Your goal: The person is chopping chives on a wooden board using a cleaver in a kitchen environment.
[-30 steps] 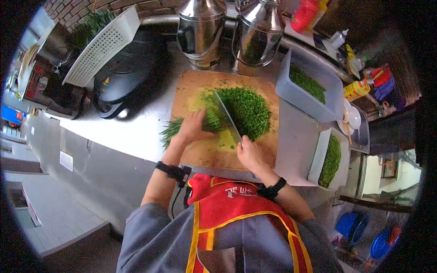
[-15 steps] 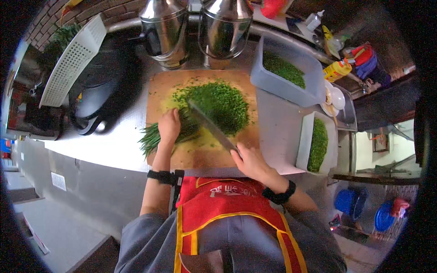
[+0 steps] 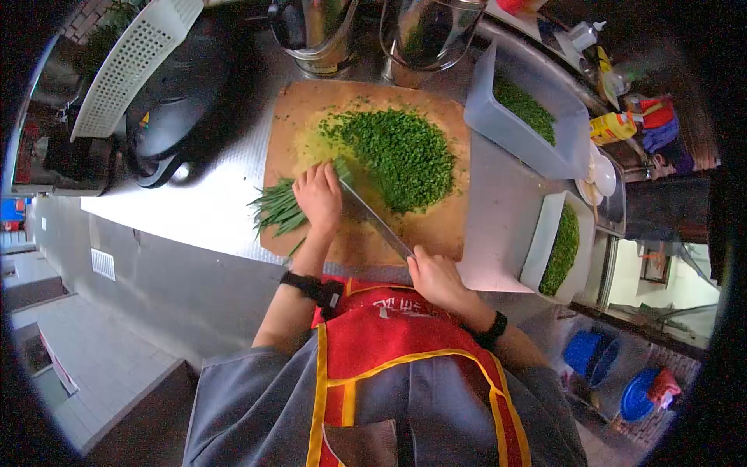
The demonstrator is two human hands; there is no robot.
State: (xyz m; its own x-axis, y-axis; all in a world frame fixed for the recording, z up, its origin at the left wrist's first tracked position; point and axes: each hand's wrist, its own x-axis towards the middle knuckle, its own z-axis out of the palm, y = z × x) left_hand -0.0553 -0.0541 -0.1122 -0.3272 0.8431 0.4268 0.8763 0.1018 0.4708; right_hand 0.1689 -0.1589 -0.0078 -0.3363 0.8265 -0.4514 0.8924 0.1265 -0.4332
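Observation:
On the wooden cutting board [image 3: 366, 243] my left hand [image 3: 319, 194] presses down over a bunch of green chives [image 3: 278, 208], its fingers curled around the stalks. The long ends stick out to the left of the hand. My right hand [image 3: 437, 276] grips a knife [image 3: 380, 226] by its handle, which the fingers cover. The blade slants up and left, its far end beside the left hand at the cut ends of the bunch. A broad heap of finely chopped chives [image 3: 405, 159] lies on the board, right of and beyond the blade.
Two grey-white tubs, one at the upper right [image 3: 572, 148] and one at the right [image 3: 538, 253], hold chopped greens. Steel canisters [image 3: 327, 58] stand behind the board. At the left are a black pan [image 3: 175, 124] and a white perforated basket [image 3: 132, 74].
My left hand has shifted along the bunch and now covers its cut end. The blade has come down from the heap's edge to beside that hand. The whole view has shifted.

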